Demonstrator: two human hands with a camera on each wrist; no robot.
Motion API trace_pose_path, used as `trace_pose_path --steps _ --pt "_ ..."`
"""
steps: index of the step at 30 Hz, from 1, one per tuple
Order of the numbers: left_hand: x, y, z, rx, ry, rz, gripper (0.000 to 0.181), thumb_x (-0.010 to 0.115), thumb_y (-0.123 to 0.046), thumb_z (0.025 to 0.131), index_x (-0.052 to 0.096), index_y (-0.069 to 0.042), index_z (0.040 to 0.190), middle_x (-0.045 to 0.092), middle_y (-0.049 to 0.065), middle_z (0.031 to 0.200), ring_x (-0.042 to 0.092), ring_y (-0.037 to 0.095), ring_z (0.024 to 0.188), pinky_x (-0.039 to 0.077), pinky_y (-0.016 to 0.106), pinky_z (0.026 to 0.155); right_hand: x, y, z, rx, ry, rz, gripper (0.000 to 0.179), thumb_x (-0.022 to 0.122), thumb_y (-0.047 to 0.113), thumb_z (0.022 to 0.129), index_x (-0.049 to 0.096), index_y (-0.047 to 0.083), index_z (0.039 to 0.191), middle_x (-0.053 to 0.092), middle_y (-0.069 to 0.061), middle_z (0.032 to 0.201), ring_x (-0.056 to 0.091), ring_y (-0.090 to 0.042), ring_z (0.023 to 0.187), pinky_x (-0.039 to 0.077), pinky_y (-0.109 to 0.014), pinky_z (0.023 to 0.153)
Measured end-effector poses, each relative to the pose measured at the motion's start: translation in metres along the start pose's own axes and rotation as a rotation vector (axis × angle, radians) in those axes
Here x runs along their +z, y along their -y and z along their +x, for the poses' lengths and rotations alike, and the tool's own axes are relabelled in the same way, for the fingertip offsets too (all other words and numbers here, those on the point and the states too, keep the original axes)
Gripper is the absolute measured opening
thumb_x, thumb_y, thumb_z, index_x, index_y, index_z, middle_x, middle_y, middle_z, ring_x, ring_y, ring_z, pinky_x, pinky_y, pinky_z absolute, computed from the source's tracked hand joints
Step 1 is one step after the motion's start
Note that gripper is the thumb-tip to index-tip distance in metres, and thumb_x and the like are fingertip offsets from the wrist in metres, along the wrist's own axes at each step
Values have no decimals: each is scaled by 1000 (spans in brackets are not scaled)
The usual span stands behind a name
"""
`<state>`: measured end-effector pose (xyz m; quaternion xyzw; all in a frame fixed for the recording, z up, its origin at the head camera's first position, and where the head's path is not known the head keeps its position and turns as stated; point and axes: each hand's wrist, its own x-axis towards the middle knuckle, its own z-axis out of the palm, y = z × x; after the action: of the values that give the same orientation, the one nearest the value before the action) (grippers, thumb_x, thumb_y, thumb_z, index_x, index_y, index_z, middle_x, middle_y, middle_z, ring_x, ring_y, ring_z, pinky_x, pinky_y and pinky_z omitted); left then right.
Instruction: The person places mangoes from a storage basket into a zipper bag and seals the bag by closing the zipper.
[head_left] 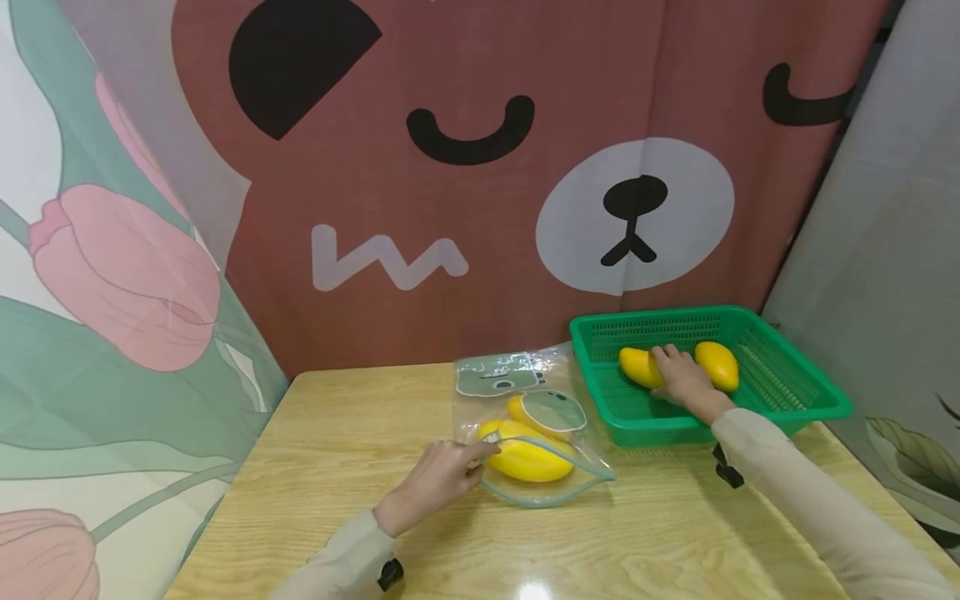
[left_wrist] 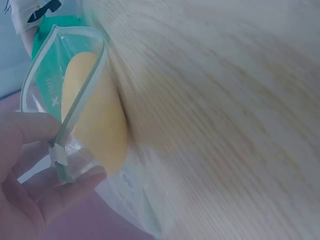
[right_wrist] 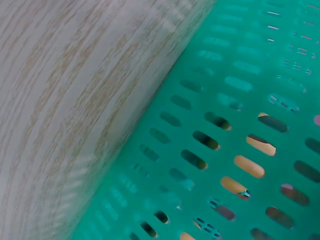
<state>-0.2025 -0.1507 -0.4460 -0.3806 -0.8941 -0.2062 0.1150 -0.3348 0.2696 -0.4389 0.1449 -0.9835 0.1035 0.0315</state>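
Observation:
A clear zip bag (head_left: 465, 417) with a green cartoon print lies on the table, its mouth toward me and held apart. Inside it are two yellow mangoes (head_left: 528, 460). My left hand (head_left: 442, 475) pinches the bag's rim at its left corner; the left wrist view shows the white slider (left_wrist: 58, 154) between thumb and fingers, with one mango (left_wrist: 100, 120) just behind the opening. My right hand (head_left: 684, 379) reaches into the green basket (head_left: 611, 433) and grips the right end of a yellow mango (head_left: 636, 367). Another mango (head_left: 717, 367) sits close to its right.
The basket stands at the table's back right, close to the bag's right edge. Its slotted wall (right_wrist: 200, 135) fills much of the right wrist view. A wood-grain table (head_left: 330, 450) lies beneath, with a printed bear curtain (head_left: 465, 200) behind it.

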Motion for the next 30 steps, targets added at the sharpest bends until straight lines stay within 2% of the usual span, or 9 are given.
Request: trace_pose_path --steps 6,10,14,17,22,30 --pt "0 0 1 -2 4 4 37 74 5 81 72 -10 116 74 5 104 21 -7 44 25 9 41 -1 -2 0 -16 -29 43 56 77 5 84 39 -8 123 40 -33 111 48 -41 82 45 -50 68" --pt "0 0 1 -8 0 2 37 74 4 82 72 -9 116 74 5 105 22 -7 44 26 9 42 -2 -2 0 -6 -23 77 56 75 4 85 37 -8 124 37 -35 111 49 -37 75 45 -48 64" --pt "0 0 1 -10 2 0 37 74 4 81 72 -9 116 74 5 105 23 -8 44 27 9 42 -2 -2 0 4 3 86 60 75 4 86 34 -10 127 39 -37 111 51 -37 74 46 -48 63" --pt "0 0 0 -7 4 1 37 74 4 81 72 -9 116 74 5 103 23 -8 45 27 9 42 -2 -2 -1 -8 12 75 58 75 4 86 34 -12 124 45 -38 107 54 -39 74 47 -48 62" --pt "-1 0 0 -4 3 -2 37 74 5 81 72 -8 116 75 6 101 23 -7 45 27 9 42 -3 -2 -1 -19 15 70 60 75 5 85 34 -15 124 51 -40 106 58 -44 80 49 -52 66" --pt "0 -1 0 0 1 8 38 74 5 81 72 -8 116 75 5 98 22 -7 44 26 9 41 -4 0 -2 46 82 81 72 73 12 88 26 -21 132 46 -46 114 57 -49 88 49 -56 72"
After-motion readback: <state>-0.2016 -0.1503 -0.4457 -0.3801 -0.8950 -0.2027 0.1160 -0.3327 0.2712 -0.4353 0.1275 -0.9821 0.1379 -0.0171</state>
